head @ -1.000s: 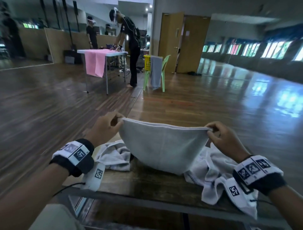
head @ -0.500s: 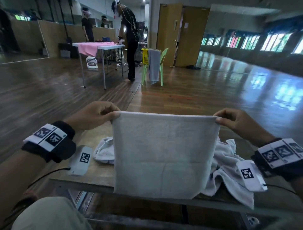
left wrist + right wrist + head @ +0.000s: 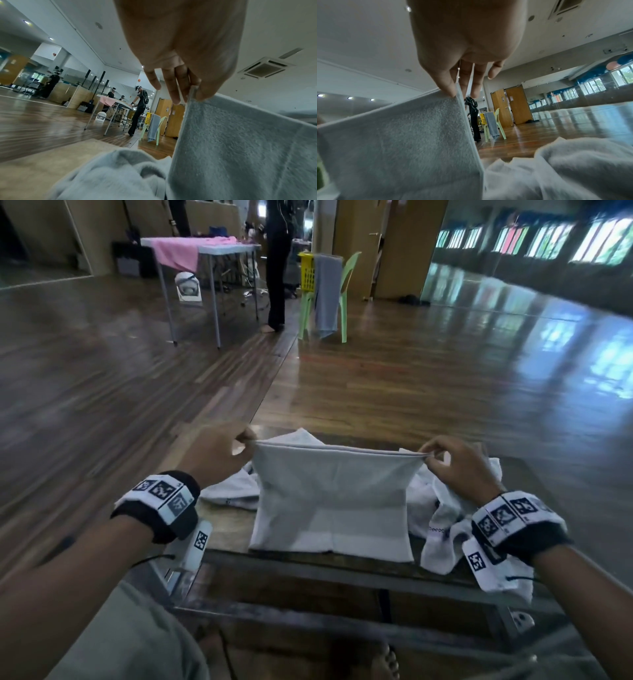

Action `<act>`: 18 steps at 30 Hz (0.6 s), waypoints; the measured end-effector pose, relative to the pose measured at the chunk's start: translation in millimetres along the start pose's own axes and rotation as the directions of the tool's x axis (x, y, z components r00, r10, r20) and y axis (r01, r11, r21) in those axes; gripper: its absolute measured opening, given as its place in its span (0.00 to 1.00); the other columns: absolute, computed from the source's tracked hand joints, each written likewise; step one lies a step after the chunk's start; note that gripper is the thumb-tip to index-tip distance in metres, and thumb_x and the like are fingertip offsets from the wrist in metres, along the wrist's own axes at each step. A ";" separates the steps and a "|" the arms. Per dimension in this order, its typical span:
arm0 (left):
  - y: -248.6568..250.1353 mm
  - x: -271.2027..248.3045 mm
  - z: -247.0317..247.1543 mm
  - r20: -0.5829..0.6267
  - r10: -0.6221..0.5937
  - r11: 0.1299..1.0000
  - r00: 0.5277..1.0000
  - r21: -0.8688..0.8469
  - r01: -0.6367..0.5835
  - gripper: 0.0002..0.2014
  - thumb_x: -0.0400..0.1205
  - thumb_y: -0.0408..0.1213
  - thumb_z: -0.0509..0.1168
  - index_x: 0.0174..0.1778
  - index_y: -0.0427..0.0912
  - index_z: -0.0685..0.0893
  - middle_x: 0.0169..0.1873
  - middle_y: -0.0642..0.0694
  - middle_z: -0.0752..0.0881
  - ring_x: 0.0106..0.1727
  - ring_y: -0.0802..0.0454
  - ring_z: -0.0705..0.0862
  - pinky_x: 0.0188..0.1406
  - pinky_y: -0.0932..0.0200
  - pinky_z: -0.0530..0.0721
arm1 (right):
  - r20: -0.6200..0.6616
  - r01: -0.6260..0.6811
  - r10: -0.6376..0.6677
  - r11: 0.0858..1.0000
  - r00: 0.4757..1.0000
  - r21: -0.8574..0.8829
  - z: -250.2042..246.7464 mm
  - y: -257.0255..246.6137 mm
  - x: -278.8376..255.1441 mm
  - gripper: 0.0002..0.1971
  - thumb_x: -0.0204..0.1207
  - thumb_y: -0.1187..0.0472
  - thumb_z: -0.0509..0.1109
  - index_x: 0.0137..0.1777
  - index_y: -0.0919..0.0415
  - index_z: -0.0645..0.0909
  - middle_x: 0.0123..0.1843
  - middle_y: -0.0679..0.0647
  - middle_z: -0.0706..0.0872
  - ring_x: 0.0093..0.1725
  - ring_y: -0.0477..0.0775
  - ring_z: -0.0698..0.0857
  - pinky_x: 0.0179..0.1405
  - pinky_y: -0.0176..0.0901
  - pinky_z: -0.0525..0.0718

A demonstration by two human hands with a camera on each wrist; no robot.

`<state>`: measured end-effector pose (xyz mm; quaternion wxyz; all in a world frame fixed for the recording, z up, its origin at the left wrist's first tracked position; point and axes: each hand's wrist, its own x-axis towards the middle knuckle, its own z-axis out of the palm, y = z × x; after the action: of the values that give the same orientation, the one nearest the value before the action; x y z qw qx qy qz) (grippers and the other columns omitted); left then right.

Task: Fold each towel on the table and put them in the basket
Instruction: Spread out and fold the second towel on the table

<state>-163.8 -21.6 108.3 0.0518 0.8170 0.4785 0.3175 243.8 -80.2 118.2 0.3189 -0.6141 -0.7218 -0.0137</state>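
Note:
A light grey towel [image 3: 330, 501] is stretched between my hands above the wooden table [image 3: 226, 529], its lower part lying on the top near the front edge. My left hand [image 3: 219, 453] pinches its upper left corner and my right hand [image 3: 455, 463] pinches the upper right corner. In the left wrist view the thumb and fingers of the left hand [image 3: 192, 93] nip the towel's [image 3: 240, 148] corner; the right hand [image 3: 455, 92] nips the towel's [image 3: 402, 142] corner the same way. Crumpled white towels lie behind it on the left [image 3: 233, 487] and on the right [image 3: 442, 529]. No basket near me is in view.
Across the wooden floor a person [image 3: 277, 265] stands at a white table [image 3: 212, 251] draped with pink cloth. A green chair [image 3: 342, 292] beside it carries a yellow basket [image 3: 306, 272] and a hanging grey cloth. My knees sit under the table's front edge.
The towel was pulled taut and upright, then lowered so its bottom part now lies on the table. Both hands have kept their pinch on the top corners and moved down.

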 end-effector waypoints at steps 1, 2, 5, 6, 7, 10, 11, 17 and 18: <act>-3.1 -7.4 4.0 0.028 0.005 1.000 1.000 -0.010 -0.005 0.03 0.72 0.39 0.66 0.38 0.45 0.84 0.36 0.51 0.87 0.39 0.49 0.84 0.39 0.59 0.78 | -0.002 0.026 -0.026 0.999 1.000 -0.032 5.7 1.3 -9.1 0.05 0.68 0.61 0.69 0.40 0.50 0.84 0.38 0.40 0.85 0.42 0.48 0.86 0.52 0.62 0.80; -5.0 -16.5 9.2 0.054 0.013 1.000 0.998 0.000 -0.013 0.08 0.71 0.43 0.64 0.37 0.44 0.85 0.35 0.49 0.87 0.37 0.48 0.84 0.39 0.56 0.80 | 0.020 0.047 -0.046 0.997 0.999 -0.054 12.9 4.0 -19.1 0.06 0.67 0.60 0.68 0.40 0.50 0.84 0.39 0.41 0.87 0.43 0.50 0.86 0.51 0.63 0.80; -6.2 -44.2 30.4 0.200 0.049 0.996 0.979 0.067 -0.064 0.07 0.68 0.42 0.66 0.36 0.45 0.87 0.36 0.49 0.89 0.39 0.48 0.86 0.42 0.59 0.76 | 0.115 0.118 -0.100 0.980 0.988 -0.159 38.7 14.8 -52.4 0.06 0.63 0.61 0.67 0.36 0.48 0.82 0.38 0.43 0.87 0.40 0.50 0.84 0.45 0.61 0.78; -7.4 -53.4 39.2 0.267 0.034 0.993 0.963 0.102 -0.063 0.06 0.69 0.42 0.67 0.36 0.47 0.87 0.37 0.51 0.89 0.39 0.49 0.86 0.43 0.60 0.74 | 0.148 0.148 -0.121 0.971 0.982 -0.188 47.1 19.3 -63.3 0.07 0.62 0.62 0.69 0.35 0.47 0.81 0.37 0.43 0.87 0.39 0.50 0.84 0.44 0.60 0.77; -10.7 -62.4 49.2 0.329 0.013 0.989 0.944 0.135 -0.060 0.05 0.72 0.42 0.67 0.38 0.48 0.87 0.39 0.52 0.89 0.41 0.50 0.86 0.46 0.59 0.73 | 0.194 0.166 -0.128 0.967 0.973 -0.195 55.4 24.7 -74.2 0.10 0.61 0.64 0.73 0.35 0.46 0.80 0.36 0.43 0.87 0.38 0.52 0.85 0.42 0.60 0.78; -20.6 -88.4 74.3 0.453 -0.023 0.978 0.891 0.196 -0.074 0.03 0.75 0.42 0.69 0.43 0.51 0.87 0.43 0.56 0.89 0.47 0.52 0.86 0.53 0.56 0.72 | 0.339 0.180 -0.091 0.954 0.936 -0.240 73.5 35.1 -103.7 0.16 0.54 0.68 0.81 0.35 0.48 0.81 0.35 0.44 0.87 0.39 0.53 0.87 0.44 0.56 0.77; -24.6 -95.5 80.6 0.458 -0.018 0.977 0.889 0.196 -0.081 0.03 0.74 0.41 0.69 0.43 0.51 0.87 0.43 0.55 0.89 0.47 0.51 0.86 0.53 0.56 0.74 | 0.380 0.174 -0.064 0.949 0.923 -0.262 77.0 36.1 -111.0 0.17 0.54 0.67 0.81 0.36 0.48 0.81 0.35 0.44 0.87 0.39 0.52 0.87 0.45 0.52 0.72; -20.0 -110.9 83.7 0.437 -0.020 0.986 0.899 0.157 -0.055 0.03 0.73 0.36 0.69 0.41 0.45 0.85 0.39 0.48 0.89 0.40 0.45 0.85 0.38 0.59 0.77 | 0.427 0.139 -0.024 0.961 0.904 -0.240 83.7 32.8 -122.8 0.14 0.58 0.64 0.79 0.38 0.47 0.80 0.33 0.43 0.85 0.38 0.50 0.85 0.41 0.44 0.59; -19.2 -111.9 81.8 0.447 -0.028 0.987 0.894 0.152 -0.045 0.03 0.73 0.37 0.69 0.41 0.46 0.86 0.38 0.49 0.88 0.39 0.47 0.85 0.35 0.62 0.73 | 0.435 0.144 -0.034 0.965 0.900 -0.221 82.4 30.9 -123.2 0.11 0.60 0.62 0.77 0.37 0.47 0.80 0.33 0.41 0.83 0.38 0.49 0.84 0.41 0.43 0.57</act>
<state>-169.9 -84.6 -16.5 0.0941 0.8717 0.4737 0.0825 240.1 -146.8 -17.7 0.0728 -0.6033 -0.7940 0.0165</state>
